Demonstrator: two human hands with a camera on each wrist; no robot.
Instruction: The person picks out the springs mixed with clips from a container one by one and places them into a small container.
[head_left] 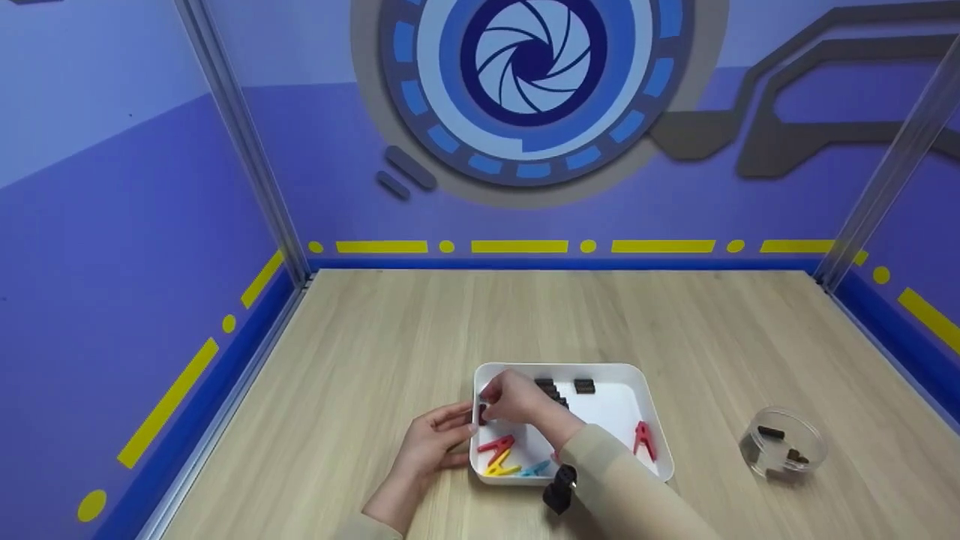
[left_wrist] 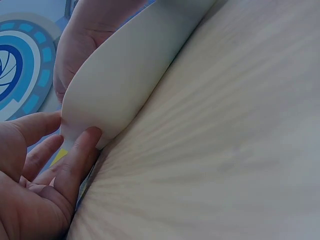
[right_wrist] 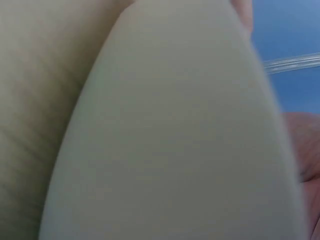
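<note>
A white rectangular tray (head_left: 600, 431) sits on the table with small black ribbed pieces and coloured plastic clips in it. My left hand (head_left: 439, 439) rests against the tray's left outer wall, fingers mostly extended; in the left wrist view its fingertips (left_wrist: 92, 134) touch that wall and the rim. Reaching over the tray, my right hand (head_left: 519, 399) has curled fingers at the inner left side, where thumb and forefinger appear to pinch a small dark piece (head_left: 482, 415). The hand partly hides this piece. In the right wrist view the tray's wall (right_wrist: 175, 125) hides the fingertips.
Black pieces (head_left: 584, 386) lie at the tray's back. Red clips (head_left: 644, 441), a yellow clip (head_left: 501, 466) and a blue clip (head_left: 535, 469) lie inside it. A clear round container (head_left: 784, 446) with several dark pieces stands to the right. Printed walls border the table (head_left: 375, 322).
</note>
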